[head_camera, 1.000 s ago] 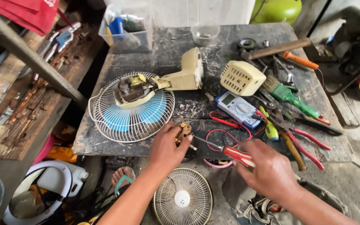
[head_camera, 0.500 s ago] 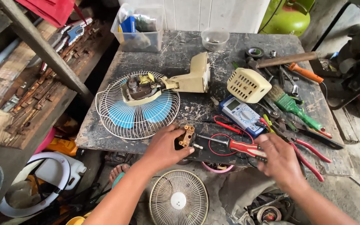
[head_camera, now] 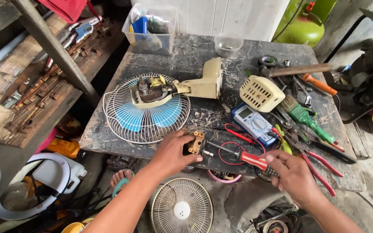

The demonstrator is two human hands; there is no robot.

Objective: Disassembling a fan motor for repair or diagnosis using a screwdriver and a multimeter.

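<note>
My left hand (head_camera: 171,152) holds a small tan and brown fan part (head_camera: 196,143) against the front edge of the dark worktable (head_camera: 186,56). My right hand (head_camera: 295,176) grips a red-handled screwdriver (head_camera: 238,155) whose metal tip points left at that part. Just behind lies a dismantled fan: white wire grille with blue blades (head_camera: 146,111), the bare motor (head_camera: 150,87) on top, and the cream base (head_camera: 206,82) to its right.
A multimeter (head_camera: 254,123) with red leads, a cream motor cover (head_camera: 261,92), a green brush (head_camera: 307,121), red pliers (head_camera: 322,161), a hammer (head_camera: 298,69) and other tools crowd the table's right side. A plastic bin (head_camera: 150,32) stands at the back. Another grille (head_camera: 181,211) lies on the floor.
My right hand has closed on the screwdriver and brought its tip toward the part. My left hand keeps the part at the table's edge. The view has shifted slightly.
</note>
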